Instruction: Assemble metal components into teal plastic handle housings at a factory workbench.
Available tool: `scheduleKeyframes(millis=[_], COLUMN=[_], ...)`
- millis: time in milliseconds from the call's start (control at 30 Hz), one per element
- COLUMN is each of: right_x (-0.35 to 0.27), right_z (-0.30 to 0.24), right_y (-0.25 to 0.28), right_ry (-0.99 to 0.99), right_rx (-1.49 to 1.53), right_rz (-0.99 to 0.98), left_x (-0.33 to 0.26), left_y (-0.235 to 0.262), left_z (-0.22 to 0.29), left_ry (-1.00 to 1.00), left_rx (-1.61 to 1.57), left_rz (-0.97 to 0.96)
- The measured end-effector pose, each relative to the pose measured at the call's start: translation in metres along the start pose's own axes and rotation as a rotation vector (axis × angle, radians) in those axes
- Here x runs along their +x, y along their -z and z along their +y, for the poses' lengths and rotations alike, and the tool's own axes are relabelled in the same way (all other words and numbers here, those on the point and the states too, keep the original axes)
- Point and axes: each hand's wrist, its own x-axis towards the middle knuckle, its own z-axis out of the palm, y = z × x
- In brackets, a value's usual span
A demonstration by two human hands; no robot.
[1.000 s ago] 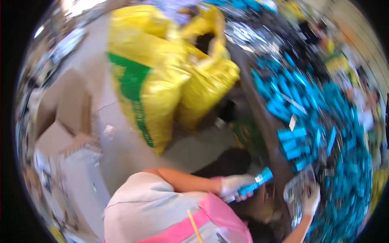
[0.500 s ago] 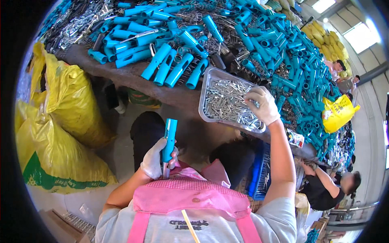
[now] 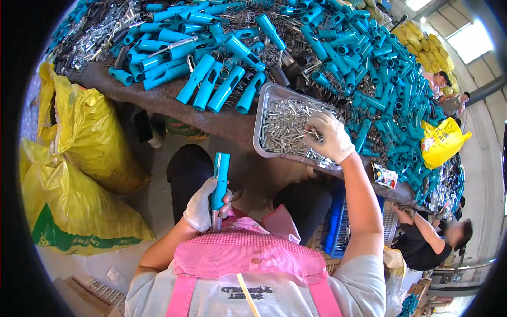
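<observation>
My left hand (image 3: 203, 207), in a white glove, grips a blue plastic handle (image 3: 219, 179) held upright over my lap, a metal end showing below the fist. My right hand (image 3: 327, 137), also gloved, reaches into a metal tray (image 3: 262, 129) filled with small silver metal pieces (image 3: 282, 129); its fingertips touch the pieces, and whether it has picked one up cannot be told. The tray sits on the near edge of a dark worktable (image 3: 169, 100). I wear a pink checked apron (image 3: 248, 259).
The table is heaped with blue plastic handles (image 3: 338, 58), springs and metal parts (image 3: 92, 39). Yellow sacks (image 3: 79, 158) stand on the floor at my left. A blue crate (image 3: 332, 227) is under the table. Another person (image 3: 428, 238) sits at the right, and others further back.
A second ago my view faced the floor and sacks; it has swung back to the table. My right hand has moved onto the tray's pieces. The left hand still holds the blue handle upright.
</observation>
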Motion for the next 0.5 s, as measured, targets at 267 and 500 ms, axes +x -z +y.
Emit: scheduleKeyframes(millis=[267, 500], right_x=[0.023, 0.047], right_z=[-0.014, -0.027], right_y=[-0.034, -0.054], right_ry=[-0.411, -0.456], right_rx=[-0.407, -0.025], right_rz=[-0.115, 0.007], left_x=[0.033, 0.044], left_y=[-0.051, -0.055], left_z=[0.028, 0.026], left_ry=[-0.206, -0.11], left_rx=[0.162, 0.125], left_rz=[-0.096, -0.149])
